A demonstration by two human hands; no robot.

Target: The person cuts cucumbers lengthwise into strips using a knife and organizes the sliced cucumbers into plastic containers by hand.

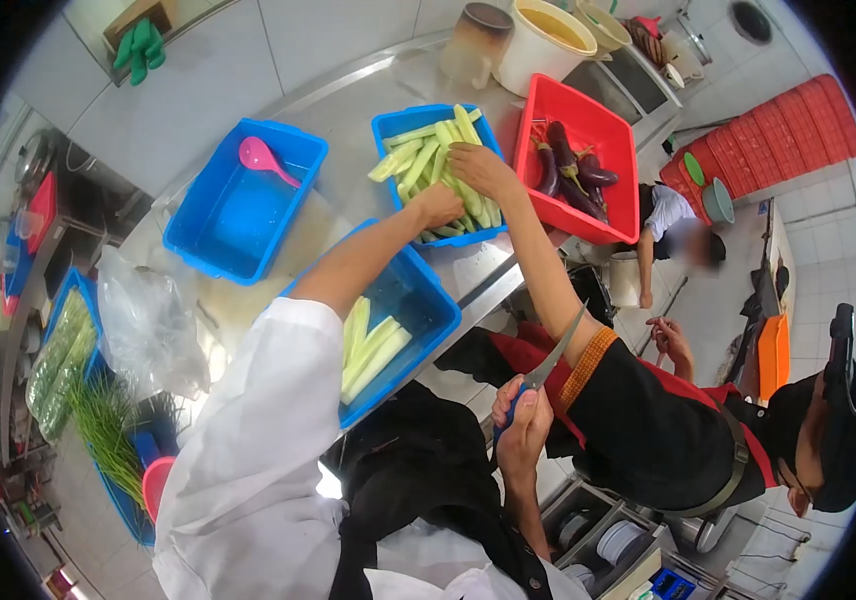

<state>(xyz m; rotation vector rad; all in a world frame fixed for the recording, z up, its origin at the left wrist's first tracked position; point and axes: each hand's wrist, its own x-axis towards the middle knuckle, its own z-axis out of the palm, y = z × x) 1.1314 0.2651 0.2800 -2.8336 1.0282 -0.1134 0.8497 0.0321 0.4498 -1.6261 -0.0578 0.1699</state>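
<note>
My left hand [438, 204], at the end of a white sleeve, reaches into a blue tub [381, 128] heaped with pale green cucumber pieces [418, 165]; its fingers are closed on pieces there. Low in the view, my right hand [525, 425] grips the blue handle of a knife [555, 352], blade pointing up. A co-worker's hand [478, 168] rests on the same cucumber pieces, just right of my left hand. Beneath my left forearm, another blue tub [426, 300] holds several long pale pieces [380, 362].
A blue tub [210, 215] with a pink spoon [264, 160] sits left. Purple eggplants [570, 165] lie in a red tub [608, 120]. The co-worker [683, 440] stands close at right, their forearm near my blade. Another person [670, 215] is farther back.
</note>
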